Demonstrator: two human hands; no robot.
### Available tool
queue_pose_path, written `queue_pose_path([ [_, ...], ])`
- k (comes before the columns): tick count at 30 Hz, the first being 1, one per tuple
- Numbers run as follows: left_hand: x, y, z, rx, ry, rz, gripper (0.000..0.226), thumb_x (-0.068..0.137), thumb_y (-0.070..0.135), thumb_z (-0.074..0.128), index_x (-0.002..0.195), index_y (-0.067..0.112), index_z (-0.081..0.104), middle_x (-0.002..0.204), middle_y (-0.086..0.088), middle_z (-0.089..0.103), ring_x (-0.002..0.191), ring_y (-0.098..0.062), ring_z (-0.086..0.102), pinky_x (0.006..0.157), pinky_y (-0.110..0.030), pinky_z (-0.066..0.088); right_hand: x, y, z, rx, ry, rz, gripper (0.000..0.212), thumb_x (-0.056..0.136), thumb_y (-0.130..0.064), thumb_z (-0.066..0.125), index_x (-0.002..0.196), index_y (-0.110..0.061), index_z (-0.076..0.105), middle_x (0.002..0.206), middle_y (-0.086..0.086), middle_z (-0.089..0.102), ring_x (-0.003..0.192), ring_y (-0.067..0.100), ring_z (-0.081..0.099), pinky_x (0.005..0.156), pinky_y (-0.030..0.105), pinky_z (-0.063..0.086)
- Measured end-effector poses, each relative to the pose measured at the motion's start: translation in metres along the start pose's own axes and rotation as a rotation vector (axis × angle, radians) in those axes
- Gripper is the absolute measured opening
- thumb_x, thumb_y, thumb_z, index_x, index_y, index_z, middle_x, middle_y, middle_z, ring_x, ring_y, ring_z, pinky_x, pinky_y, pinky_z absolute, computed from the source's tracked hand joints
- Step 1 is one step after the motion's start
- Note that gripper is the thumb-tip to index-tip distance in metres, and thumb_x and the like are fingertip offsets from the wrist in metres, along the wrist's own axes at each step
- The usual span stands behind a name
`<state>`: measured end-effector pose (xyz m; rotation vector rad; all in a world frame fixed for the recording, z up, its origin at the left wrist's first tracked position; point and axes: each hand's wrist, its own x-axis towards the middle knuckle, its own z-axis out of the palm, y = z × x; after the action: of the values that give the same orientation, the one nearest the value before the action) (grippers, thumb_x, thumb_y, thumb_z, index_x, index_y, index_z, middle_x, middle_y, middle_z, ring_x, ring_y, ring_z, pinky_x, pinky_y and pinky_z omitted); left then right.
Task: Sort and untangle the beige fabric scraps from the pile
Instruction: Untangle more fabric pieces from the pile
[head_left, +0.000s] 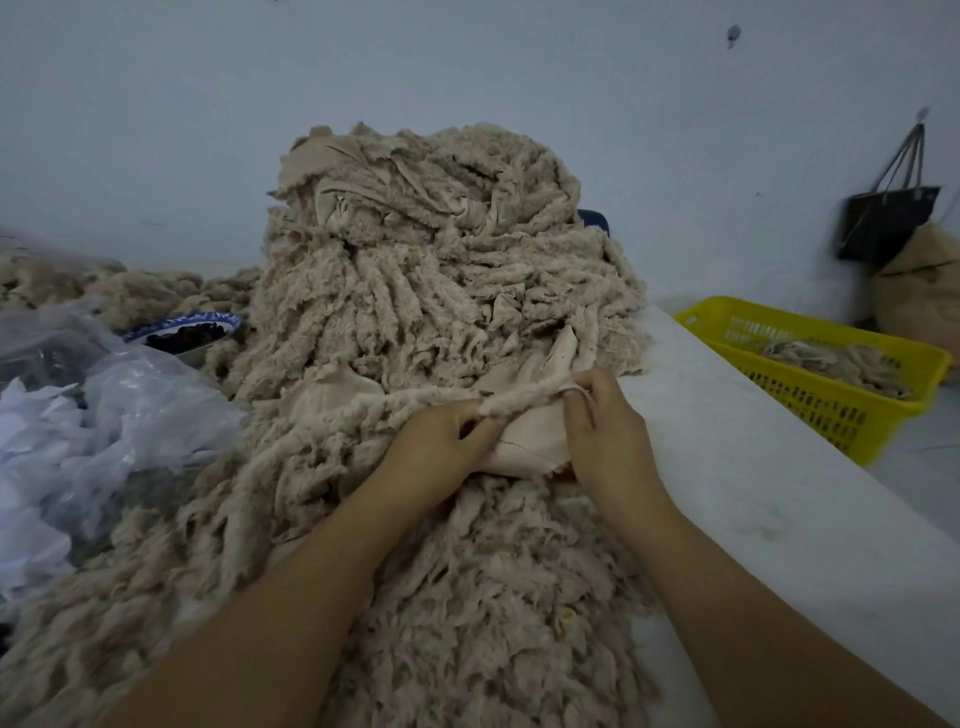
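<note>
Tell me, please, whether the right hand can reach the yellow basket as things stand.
Probably yes: the right hand, pinching a beige strip, is nearest the yellow basket, and only bare white table lies between them.

Your pile (431, 291) lies centre on the table (753, 467); the plastic bag (145, 405) sits left, the bowl (197, 317) behind it; the basket (810, 410) stands right of the table.

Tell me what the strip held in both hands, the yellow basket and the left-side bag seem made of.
Strip: soft beige textile, probably fleece; matte, fuzzy pile. Yellow basket: likely moulded plastic; smooth, slotted walls. Bag: thin translucent plastic film; crinkled, faintly glossy.
</note>
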<state>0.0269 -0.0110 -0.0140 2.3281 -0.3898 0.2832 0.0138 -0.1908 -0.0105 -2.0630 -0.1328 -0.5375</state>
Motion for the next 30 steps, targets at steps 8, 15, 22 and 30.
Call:
queue_pose_path([
  [8, 0.006, -0.021, -0.011, -0.303, 0.353, -0.366, 0.057, 0.102, 0.049, 0.043, 0.062, 0.01, 0.057, 0.047, 0.008, 0.054, 0.049, -0.01, 0.05, 0.05, -0.025, 0.041, 0.002, -0.004, 0.006, 0.162, 0.006, 0.063, 0.018, 0.103, -0.031, 0.043, 0.086, -0.034, 0.047, 0.061, -0.006, 0.047, 0.045, 0.003, 0.04, 0.047, 0.026, 0.033],
  [15, -0.001, -0.006, 0.005, -0.062, 0.032, 0.103, 0.045, 0.094, 0.042, 0.061, 0.058, 0.021, 0.045, 0.082, -0.001, 0.047, 0.073, -0.004, 0.048, 0.065, -0.016, 0.035, 0.014, 0.009, -0.012, 0.317, 0.065, 0.225, 0.018, 0.1, -0.027, 0.047, 0.082, -0.027, 0.049, 0.061, -0.009, 0.043, 0.041, 0.005, 0.032, 0.047, 0.024, 0.031],
  [22, -0.006, 0.001, 0.005, -0.393, 0.079, 0.003, 0.037, 0.101, 0.029, 0.054, 0.065, 0.024, 0.057, 0.073, 0.004, 0.062, 0.064, -0.011, 0.057, 0.064, -0.021, 0.047, 0.002, 0.008, 0.001, 0.225, -0.275, 0.052, 0.017, 0.093, -0.028, 0.053, 0.105, -0.038, 0.047, 0.088, -0.012, 0.053, 0.048, -0.005, 0.047, 0.046, 0.011, 0.036],
  [30, -0.004, 0.003, 0.006, -0.32, 0.133, 0.017, 0.033, 0.105, 0.032, 0.043, 0.075, 0.019, 0.043, 0.063, 0.007, 0.038, 0.053, -0.002, 0.034, 0.053, -0.018, 0.032, -0.003, 0.009, 0.02, -0.215, -0.371, -0.333, 0.008, 0.098, -0.022, 0.053, 0.103, -0.018, 0.057, 0.089, -0.011, 0.047, 0.083, 0.006, 0.044, 0.065, 0.025, 0.032],
])
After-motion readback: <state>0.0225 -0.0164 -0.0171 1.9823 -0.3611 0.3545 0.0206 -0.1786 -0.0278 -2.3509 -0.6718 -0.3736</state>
